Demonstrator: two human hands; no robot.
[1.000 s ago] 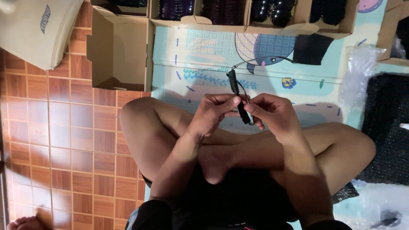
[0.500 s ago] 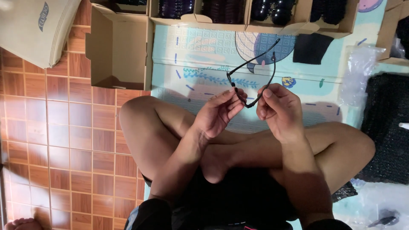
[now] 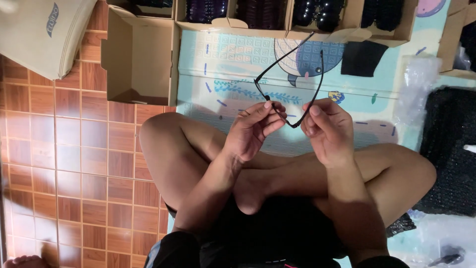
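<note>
One pair of glasses (image 3: 292,84) with a thin black frame is held up above the crossed legs (image 3: 277,173), between two hands. The left hand (image 3: 255,129) has its fingers pinched together on the frame at one hinge, and the right hand (image 3: 327,126) is closed on the frame at the other hinge. The two arms of the glasses stand open and point away from the person, toward the boxes. Whether lenses sit in the frame is hard to make out.

Beneath the glasses lies one pale blue play mat (image 3: 238,64) printed with a cartoon whale; beside it the floor (image 3: 59,164) is brown tile. One empty cardboard box (image 3: 141,59) lies open at the mat's edge. Along the top runs a row of cardboard trays (image 3: 277,22); four compartments show, each holding dark glasses, but the picture's edge cuts them off, so the glasses in them cannot be counted. One black cloth (image 3: 364,58) lies on the mat below the trays.

At the right a black mat (image 3: 448,149) and clear plastic wrap (image 3: 421,89) are partly cut off. A tan bag (image 3: 44,32) fills the top left corner, only partly in view. In the bottom left corner the toes of one foot (image 3: 22,260) show, the rest out of sight.
</note>
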